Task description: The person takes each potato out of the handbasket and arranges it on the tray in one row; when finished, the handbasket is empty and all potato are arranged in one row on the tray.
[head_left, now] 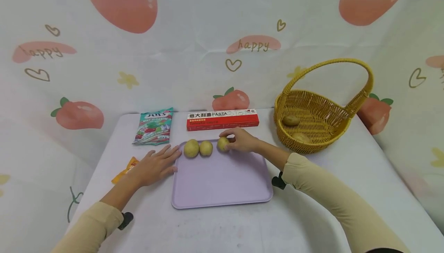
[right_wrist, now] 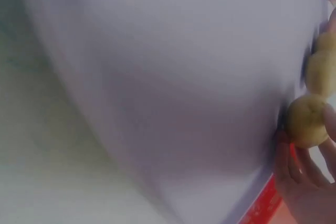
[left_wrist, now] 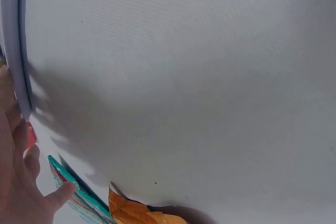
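At the back of a lilac tray (head_left: 222, 183), my right hand (head_left: 243, 140) holds a small round potato (head_left: 223, 144) between thumb and fingers. The right wrist view shows the same potato (right_wrist: 307, 121) with fingers around it, close to the tray's rim. Two more potatoes sit to its left on the tray, a larger potato (head_left: 192, 148) in the corner and a smaller potato (head_left: 206, 148) beside it. My left hand (head_left: 156, 166) lies at the tray's left rim with fingers extended, their tips touching the edge. In the left wrist view, that hand (left_wrist: 21, 177) shows partly.
A yellow wicker basket (head_left: 319, 145) with a tall handle stands at the back right, with two potatoes inside. Behind the tray lies a red and white pasta box (head_left: 222, 120). A green candy bag (head_left: 154, 127) lies back left, and an orange packet (head_left: 129, 167) is partly behind my left hand.
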The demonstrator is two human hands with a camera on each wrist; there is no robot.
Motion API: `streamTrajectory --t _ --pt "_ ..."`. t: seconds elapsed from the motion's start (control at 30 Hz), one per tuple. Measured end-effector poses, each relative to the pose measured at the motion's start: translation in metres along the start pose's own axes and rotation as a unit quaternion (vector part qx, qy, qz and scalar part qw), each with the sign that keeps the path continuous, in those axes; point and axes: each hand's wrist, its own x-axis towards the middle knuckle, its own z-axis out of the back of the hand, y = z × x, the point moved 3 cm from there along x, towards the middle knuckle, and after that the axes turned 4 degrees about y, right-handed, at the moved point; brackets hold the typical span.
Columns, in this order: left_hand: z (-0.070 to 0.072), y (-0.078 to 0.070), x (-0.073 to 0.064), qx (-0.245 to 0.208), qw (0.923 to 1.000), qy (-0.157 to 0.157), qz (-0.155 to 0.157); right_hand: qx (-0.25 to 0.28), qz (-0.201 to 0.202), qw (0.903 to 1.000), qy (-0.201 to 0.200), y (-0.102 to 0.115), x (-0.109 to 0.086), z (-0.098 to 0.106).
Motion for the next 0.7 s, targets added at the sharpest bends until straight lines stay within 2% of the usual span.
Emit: streamTrajectory --t 0.07,0.2,0.37,0.7 --pt "0.0 0.0 0.0 -0.003 1.0 0.003 0.002 0.003 -0.001 1.0 -0.004 0.001 0.002 -0.003" --pt "0.001 0.0 0.001 -0.002 1.0 0.006 0.002 -0.023 0.004 0.9997 -0.005 0.004 0.004 -0.007" --pt "0.0 0.0 0.001 -0.003 1.0 0.007 0.003 -0.049 -0.007 0.9987 0.013 0.01 0.004 -0.008" --pt "0.001 -0.001 0.0 0.0 1.0 0.006 0.005 -0.024 -0.004 0.9989 0.04 0.01 -0.006 -0.001"
